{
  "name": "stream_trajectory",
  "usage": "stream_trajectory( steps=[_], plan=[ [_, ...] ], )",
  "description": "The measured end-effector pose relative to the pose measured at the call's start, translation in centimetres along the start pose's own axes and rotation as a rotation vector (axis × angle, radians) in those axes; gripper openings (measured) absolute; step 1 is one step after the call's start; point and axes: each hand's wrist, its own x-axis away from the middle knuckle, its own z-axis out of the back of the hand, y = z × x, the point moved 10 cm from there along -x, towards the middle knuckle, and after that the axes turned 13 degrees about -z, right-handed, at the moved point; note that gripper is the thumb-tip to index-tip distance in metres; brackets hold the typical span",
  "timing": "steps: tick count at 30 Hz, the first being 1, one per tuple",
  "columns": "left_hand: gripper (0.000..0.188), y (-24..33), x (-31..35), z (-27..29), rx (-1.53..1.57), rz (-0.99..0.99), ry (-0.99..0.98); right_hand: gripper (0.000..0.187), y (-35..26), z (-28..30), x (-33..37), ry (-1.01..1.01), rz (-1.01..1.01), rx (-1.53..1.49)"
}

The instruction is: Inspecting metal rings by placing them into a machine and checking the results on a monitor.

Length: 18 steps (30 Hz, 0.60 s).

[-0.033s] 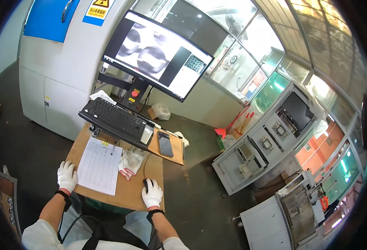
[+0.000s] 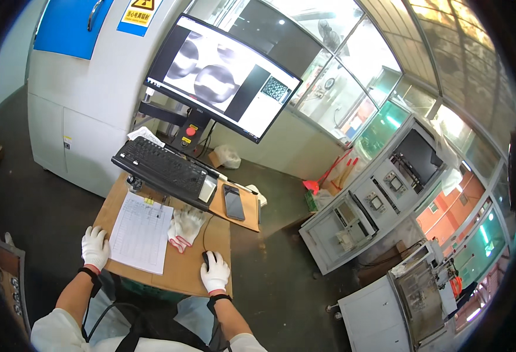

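My left hand (image 2: 95,249), in a white knitted glove, rests at the left edge of the wooden table (image 2: 196,277) with its fingers laid out and nothing in them. Beside it lies a printed form sheet (image 2: 139,234) with a grid and a small yellow tag near its top. My right hand (image 2: 216,273), gloved the same way, is closed over a black computer mouse (image 2: 206,258) near the table's right side. Between sheet and mouse lies a spare pair of white gloves (image 2: 186,226) with red cuffs. A monitor (image 2: 223,76) ahead shows grey round shapes.
A black keyboard (image 2: 158,167) sits on a raised tray over the table's far part. A phone (image 2: 233,202) lies on a wooden board to its right. A red button (image 2: 190,131) is below the monitor. A large pale cabinet (image 2: 88,129) stands left; a grey console (image 2: 363,205) stands right.
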Motion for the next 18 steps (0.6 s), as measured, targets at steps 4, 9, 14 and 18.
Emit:
stream_trajectory(
  steps=[4, 9, 14, 18],
  plan=[
    [0.031, 0.56, -0.28, 0.40, 0.006, 0.001, 0.005, 0.051, 0.11, -0.02, -0.17, -0.010, -0.008, 0.019],
    [0.031, 0.56, -0.47, 0.63, -0.005, 0.032, -0.032, 0.051, -0.09, -0.06, -0.25, -0.014, -0.003, 0.033],
    [0.032, 0.73, -0.50, 0.81, 0.015, 0.041, -0.052, 0.051, 0.15, -0.28, -0.09, 0.000, 0.005, 0.041],
    [0.031, 0.20, -0.11, 0.18, -0.003, 0.010, -0.010, 0.050, 0.12, -0.29, 0.03, -0.002, -0.012, 0.035]
  ],
)
